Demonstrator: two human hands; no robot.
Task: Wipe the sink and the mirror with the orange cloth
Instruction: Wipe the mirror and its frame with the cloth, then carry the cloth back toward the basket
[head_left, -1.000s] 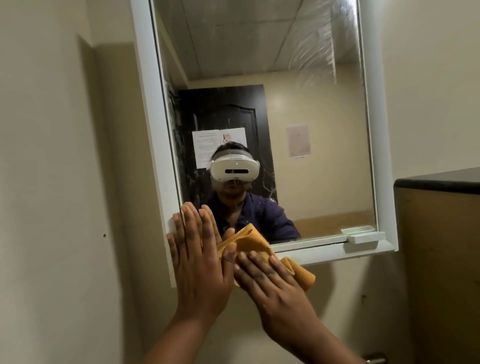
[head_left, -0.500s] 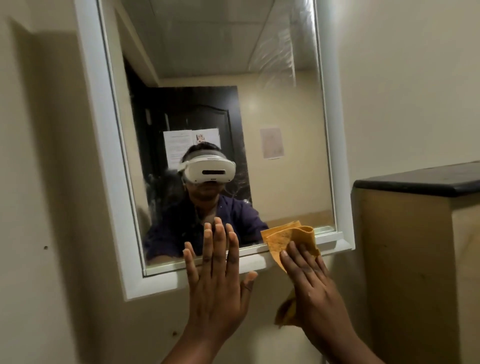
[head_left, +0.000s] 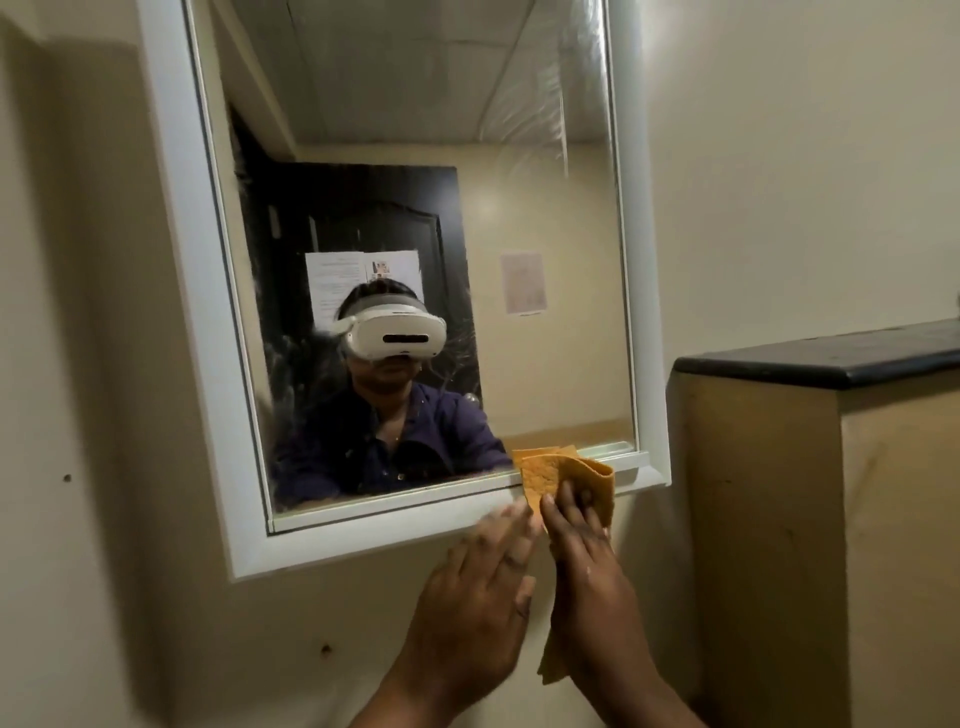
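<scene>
A white-framed mirror (head_left: 171, 291) hangs on the beige wall, its glass streaked at the upper right and smeared at the left. My right hand (head_left: 587, 566) presses the folded orange cloth (head_left: 550, 475) flat against the frame's bottom right corner, and a tail of the cloth hangs below my palm. My left hand (head_left: 472, 603) lies flat beside it, fingers together, its tips on the lower frame rail just left of the cloth. The sink is out of view.
A beige partition with a dark top ledge (head_left: 831, 358) stands close on the right of the mirror. The mirror reflects a person with a white headset, a dark door with papers and the ceiling. Bare wall (head_left: 78, 415) stretches to the left.
The cloth and my right hand have slid rightward along the mirror's bottom edge, from the left corner to the right corner. My left hand followed and now sits against the right hand.
</scene>
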